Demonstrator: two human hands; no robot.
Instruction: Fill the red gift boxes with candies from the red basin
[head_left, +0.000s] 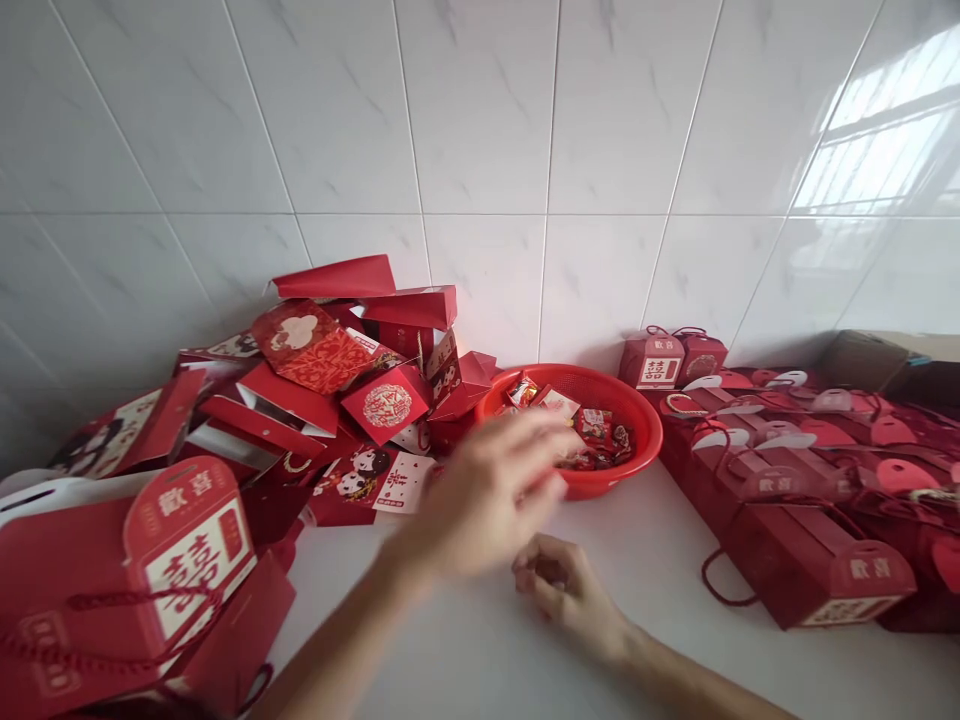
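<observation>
Basin of wrapped sweets sits between box pile and box rows, probably for reach. Left hand blurred before it, fingers parted; right hand curled, can't tell if holding anything.

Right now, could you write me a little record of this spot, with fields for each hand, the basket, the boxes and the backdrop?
Left hand: blurred, in front of the red basket's near-left side; grip unclear
Right hand: fingers curled, just in front of the basket; contents unclear
Basket contents: small wrapped packets
Left side: jumbled red boxes
Right side: closely grouped red boxes, some with cord handles
Surface: white tabletop
Backdrop: pale tiled wall
</observation>
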